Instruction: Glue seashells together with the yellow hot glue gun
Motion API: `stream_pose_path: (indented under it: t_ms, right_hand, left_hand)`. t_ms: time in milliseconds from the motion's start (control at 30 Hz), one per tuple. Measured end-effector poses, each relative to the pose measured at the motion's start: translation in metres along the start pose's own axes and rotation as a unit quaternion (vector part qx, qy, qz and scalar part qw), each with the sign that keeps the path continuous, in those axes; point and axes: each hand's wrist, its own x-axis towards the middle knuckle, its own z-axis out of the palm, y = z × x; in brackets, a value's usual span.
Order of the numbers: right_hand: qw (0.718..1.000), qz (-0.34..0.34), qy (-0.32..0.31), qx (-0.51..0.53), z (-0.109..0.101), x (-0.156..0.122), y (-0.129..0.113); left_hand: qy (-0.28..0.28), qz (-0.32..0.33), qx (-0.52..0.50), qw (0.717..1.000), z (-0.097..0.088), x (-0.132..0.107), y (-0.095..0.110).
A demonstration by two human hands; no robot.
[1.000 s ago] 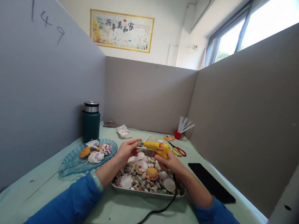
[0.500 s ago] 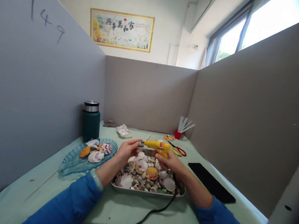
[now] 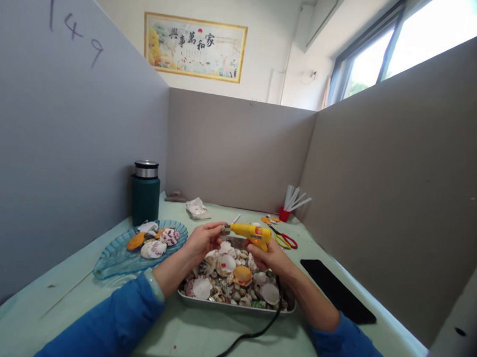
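My right hand [image 3: 269, 256] is closed around the handle of a yellow glue gun [image 3: 251, 233], whose nozzle points left. A small orange light glows on its side and a black cord [image 3: 250, 336] trails from it toward me. Between the fingertips of my left hand [image 3: 201, 244] is a small shell [image 3: 225, 230], held right at the nozzle's tip; its exact shape is hard to make out. Both hands are above a metal tray [image 3: 235, 307] heaped with shells, among them an orange scallop shell [image 3: 242, 275] and a white shell [image 3: 202, 288].
At left, a blue leaf-shaped dish [image 3: 112, 262] holds several shells, with a dark green bottle [image 3: 145, 197] behind. Farther back are crumpled paper [image 3: 197, 208], scissors [image 3: 289, 240] and a red cup [image 3: 284, 214] of glue sticks. A black phone-like slab [image 3: 336, 290] lies right. Partitions enclose the table.
Almost nothing differs. Both hands stay in place, with the small shell still at the glue gun's nozzle.
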Motion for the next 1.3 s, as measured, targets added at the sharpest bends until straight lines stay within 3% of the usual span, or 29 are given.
stream_pose_path:
  t_ms: [500, 600, 667, 767, 867, 967, 1033, 1100, 1200, 1233, 1300]
  right_hand:
    - [1.0, -0.011, 0.002, 0.015, 0.001, 0.001, 0.002]
    - [1.0, -0.008, 0.005, -0.016, -0.003, 0.002, 0.002]
    - [0.996, -0.013, 0.018, -0.085, -0.009, 0.002, -0.001]
    - [0.958, -0.04, 0.055, -0.277, -0.02, -0.002, -0.009]
    - [0.895, -0.045, 0.035, -0.442, -0.025, -0.01, -0.015]
    - [0.853, -0.012, -0.01, -0.522, -0.022, -0.018, -0.018]
    - [0.842, -0.004, -0.04, -0.538, -0.019, -0.02, -0.02]
    - [0.851, -0.018, -0.056, -0.521, -0.021, -0.022, -0.024]
    - [0.868, -0.028, 0.002, -0.495, -0.038, -0.029, -0.026]
    - [0.86, -0.009, 0.044, -0.508, -0.047, -0.033, -0.025]
    - [0.815, 0.049, 0.126, -0.564, -0.069, -0.046, -0.017]
  left_hand:
    - [-0.057, -0.029, -0.061, 0.996, 0.0, 0.001, 0.0]
    - [-0.061, -0.019, -0.06, 0.996, -0.002, 0.004, -0.001]
    - [-0.034, -0.001, -0.048, 0.998, -0.003, 0.004, -0.001]
    - [0.037, 0.015, -0.027, 0.999, -0.003, 0.003, -0.001]
    - [0.076, -0.001, -0.021, 0.997, 0.0, 0.001, 0.001]
    - [0.077, -0.016, -0.006, 0.997, 0.003, -0.001, 0.003]
    - [0.062, -0.025, 0.01, 0.998, 0.004, -0.002, 0.004]
    - [0.039, -0.036, 0.025, 0.998, 0.006, -0.004, 0.004]
    - [0.007, -0.047, 0.036, 0.998, 0.007, -0.006, 0.003]
    - [0.001, -0.048, 0.037, 0.998, 0.007, -0.006, 0.003]
    - [-0.002, -0.048, 0.039, 0.998, 0.007, -0.005, 0.002]
